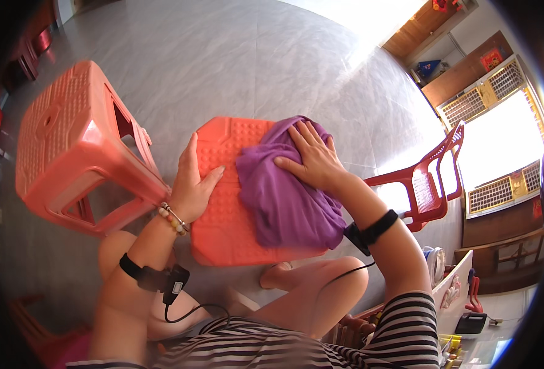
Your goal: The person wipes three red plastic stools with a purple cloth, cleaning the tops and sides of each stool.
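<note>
A purple cloth point(285, 193) lies bunched and folded over the right part of a red plastic stool's studded seat point(221, 221). My right hand point(312, 154) rests flat on the cloth near its far edge, fingers spread and pointing away from me. My left hand point(194, 184) is at the left edge of the same seat, thumb over the top and fingers along the side, with no cloth in it. Whether the left palm bears on the seat's side is hard to tell. The stool's legs are hidden beneath the seat.
A second red plastic stool point(64, 124) stands close on my left. Further off to the right is a dark red plastic chair point(426, 184). Grey tiled floor point(198, 60) surrounds the stools. At lower right a white board point(451, 281) stands beside shelved items. Cables hang from both forearm straps.
</note>
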Motion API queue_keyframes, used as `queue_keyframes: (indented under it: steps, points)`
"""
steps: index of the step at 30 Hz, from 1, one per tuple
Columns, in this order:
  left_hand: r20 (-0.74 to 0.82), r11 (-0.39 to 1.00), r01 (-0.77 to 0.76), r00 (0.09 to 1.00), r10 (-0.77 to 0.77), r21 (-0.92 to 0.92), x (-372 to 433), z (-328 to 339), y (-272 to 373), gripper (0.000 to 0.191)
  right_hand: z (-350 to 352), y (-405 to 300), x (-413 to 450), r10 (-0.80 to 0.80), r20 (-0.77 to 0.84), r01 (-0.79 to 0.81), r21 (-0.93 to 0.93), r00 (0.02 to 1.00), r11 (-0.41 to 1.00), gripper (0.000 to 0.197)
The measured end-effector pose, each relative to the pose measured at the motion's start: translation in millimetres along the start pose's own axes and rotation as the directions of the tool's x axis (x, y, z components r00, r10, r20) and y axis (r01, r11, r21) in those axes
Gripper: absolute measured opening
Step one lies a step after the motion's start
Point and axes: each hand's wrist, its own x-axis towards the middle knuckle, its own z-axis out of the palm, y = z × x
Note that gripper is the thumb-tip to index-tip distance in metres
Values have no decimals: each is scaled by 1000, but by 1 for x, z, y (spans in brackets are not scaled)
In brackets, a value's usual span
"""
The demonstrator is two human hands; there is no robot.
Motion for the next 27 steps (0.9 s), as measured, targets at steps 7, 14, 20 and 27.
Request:
queue_keyframes:
  steps: [7, 14, 20, 27]
  points:
    - [0, 999, 50, 999, -50, -14, 0, -5, 0, 86, -1, 3, -30, -44, 21, 44, 7, 999, 999, 96]
    - [7, 990, 91, 996, -91, -111, -1, -3, 2, 85, 3, -2, -98, -61, 105, 48, 125, 993, 991, 102]
    - [9, 980, 110, 994, -110, -167, 0, 0, 1, 85, 12, -59, -106, -200, 110, 199, 21, 974, 980, 116]
    - [-23, 996, 15, 1000, -17, -93, 4, -1, -11, 82, 38, -108, -97, -198, -99, 207, 87, 975, 974, 104]
